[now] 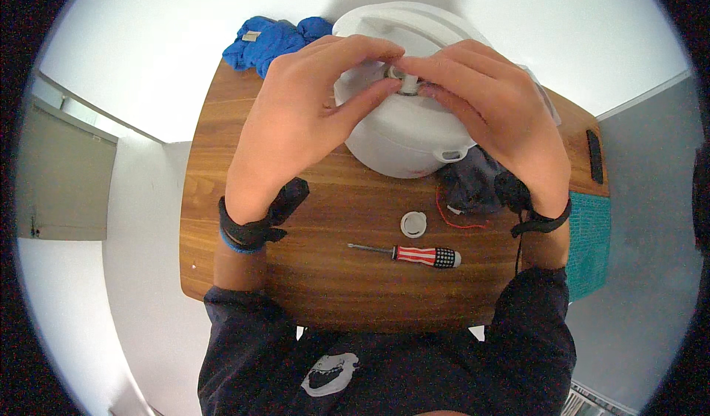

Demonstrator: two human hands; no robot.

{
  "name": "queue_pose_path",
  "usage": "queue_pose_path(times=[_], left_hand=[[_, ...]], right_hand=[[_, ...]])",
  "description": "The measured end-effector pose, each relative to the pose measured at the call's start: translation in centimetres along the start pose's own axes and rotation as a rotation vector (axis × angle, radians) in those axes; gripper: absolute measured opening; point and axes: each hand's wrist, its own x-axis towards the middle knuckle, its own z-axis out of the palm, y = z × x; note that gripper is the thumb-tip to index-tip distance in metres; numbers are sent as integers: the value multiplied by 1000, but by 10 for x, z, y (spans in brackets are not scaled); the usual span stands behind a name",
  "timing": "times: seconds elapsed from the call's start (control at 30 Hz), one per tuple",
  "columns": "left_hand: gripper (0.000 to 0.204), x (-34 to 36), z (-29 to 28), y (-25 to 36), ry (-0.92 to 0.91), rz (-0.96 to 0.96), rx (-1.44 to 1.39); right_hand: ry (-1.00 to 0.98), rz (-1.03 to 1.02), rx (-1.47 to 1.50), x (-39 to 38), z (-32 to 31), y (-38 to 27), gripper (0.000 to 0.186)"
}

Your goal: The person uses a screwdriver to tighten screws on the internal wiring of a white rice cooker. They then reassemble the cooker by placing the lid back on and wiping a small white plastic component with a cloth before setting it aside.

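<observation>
A white rounded plastic vessel with a small loop on its front rim stands at the back of the table. Over its top, my left hand and my right hand come together, thumbs and fingers closed in a pinch around a small white fitting. The fingers cover most of that piece, so its full shape is hidden. Nearer to me lies a screwdriver with a striped, starred handle, its tip toward the left. Just behind it is a round white cap.
A bundled blue cloth lies at the back left of the wooden table. Beside my right wrist are a dark cloth pouch and a red cord. A green mat and a black bar-shaped object lie along the right edge.
</observation>
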Motion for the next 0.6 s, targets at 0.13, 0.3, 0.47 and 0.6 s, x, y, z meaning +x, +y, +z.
queue_pose_path(times=[0.13,0.3,0.47,0.6], left_hand=[[29,2,-3,2,-37,-12,-7],[36,2,-8,1,-99,20,11],[51,1,-13,3,-153,64,-3],[57,2,-15,-2,-187,107,-15]], right_hand=[[8,82,31,-4,0,-1,28],[33,42,51,-3,1,1,26],[21,-9,77,-4,2,8,27],[16,0,68,-2,1,6,27]])
